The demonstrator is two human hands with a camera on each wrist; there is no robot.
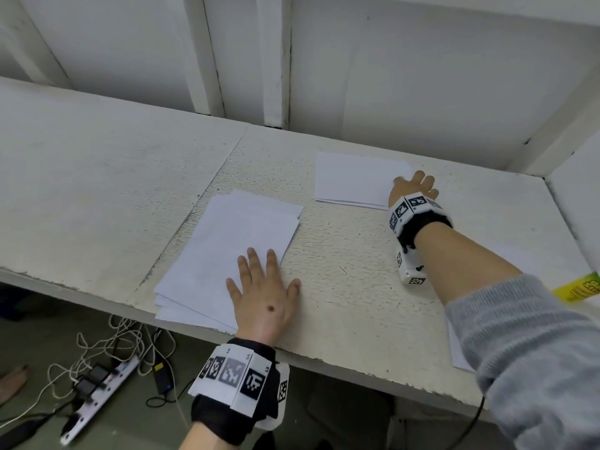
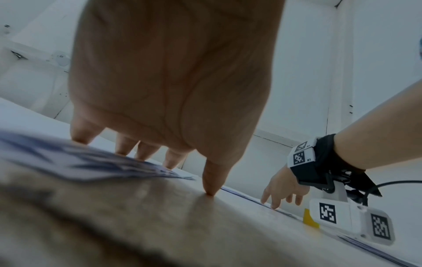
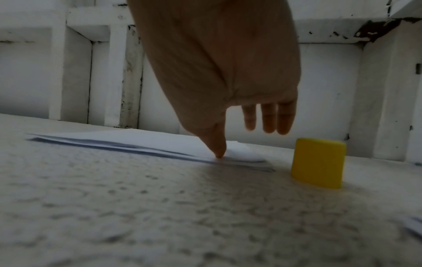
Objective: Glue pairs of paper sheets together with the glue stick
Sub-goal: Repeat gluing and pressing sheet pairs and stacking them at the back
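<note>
1. Paper under left fingers: white, plain.
2. Paper at right thumb: white, plain.
3. Cap beside right fingers: solid yellow.
4. Glue stick: yellow-green label, dark print.
5. Wrist bands: white, black square-code pattern; black straps.
6. Sleeve: grey knit.
7. Table: off-white, speckled.

Your right sleeve covers most of the sheets at the lower right of the head view, and the glue stick gets chopped by the right edge there. The yellow cap is half hidden behind the wrist camera in the left wrist view. The near table is blurry in the right wrist view.
</note>
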